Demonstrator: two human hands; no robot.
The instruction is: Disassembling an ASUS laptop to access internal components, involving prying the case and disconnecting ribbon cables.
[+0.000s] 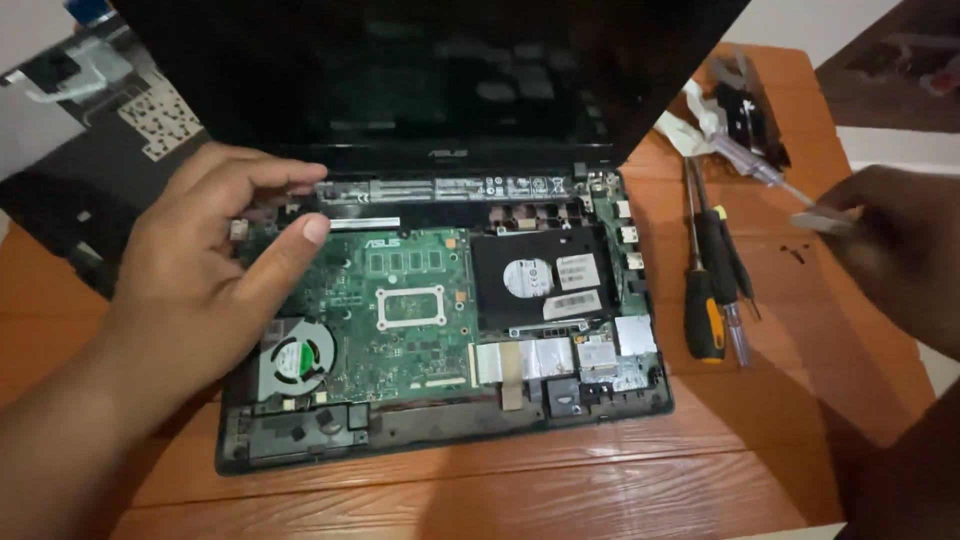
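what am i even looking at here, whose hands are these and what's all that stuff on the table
This is one picture from a camera worn on a person's head, looking down at their own two bare hands. On the orange-brown wooden table lies an opened laptop with its cover off, so you see the green circuit board, a round cooling fan and a black hard drive. Its dark screen stands open behind.

The left hand hovers over the laptop's left side, fingers curled, holding nothing that I can see. The right hand, at the right edge, pinches a small grey piece; it is too blurred to identify.

Beside the laptop lie screwdrivers, and pliers further back.
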